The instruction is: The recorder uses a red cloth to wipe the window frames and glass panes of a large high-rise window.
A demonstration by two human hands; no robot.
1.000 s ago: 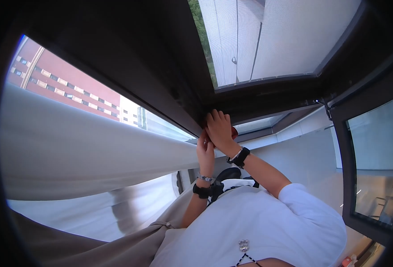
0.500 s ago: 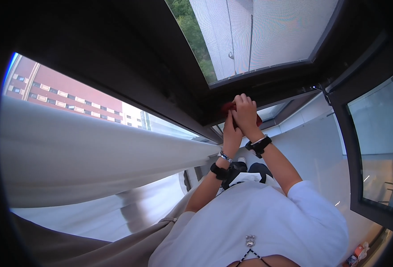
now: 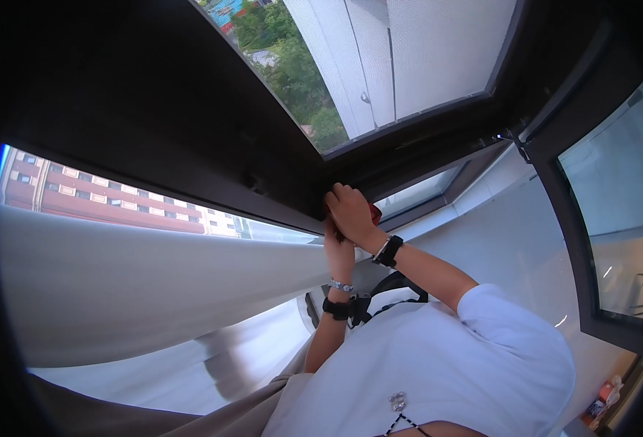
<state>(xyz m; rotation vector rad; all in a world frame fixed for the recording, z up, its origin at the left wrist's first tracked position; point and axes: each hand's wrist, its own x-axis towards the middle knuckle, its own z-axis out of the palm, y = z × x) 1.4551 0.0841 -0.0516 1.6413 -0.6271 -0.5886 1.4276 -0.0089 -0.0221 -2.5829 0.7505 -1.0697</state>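
Your right hand (image 3: 352, 212) curls around a crumpled red cloth (image 3: 375, 213), mostly hidden, at the corner of the smooth, dark window frame (image 3: 281, 156); your left hand (image 3: 338, 253) tucks beneath, grip unclear. Fine mesh (image 3: 442, 54) spans above.

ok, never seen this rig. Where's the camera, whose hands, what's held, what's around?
No machine here: these are a person's bare left hand and right hand. The picture comes from a fisheye camera on that person's head, looking down, so straight edges bend. The hands are close together at a dark window frame. The right one seems to grip a red item, mostly hidden, so I can't tell what it is. A pale curtain hangs to the left; an open window sash stands to the right.
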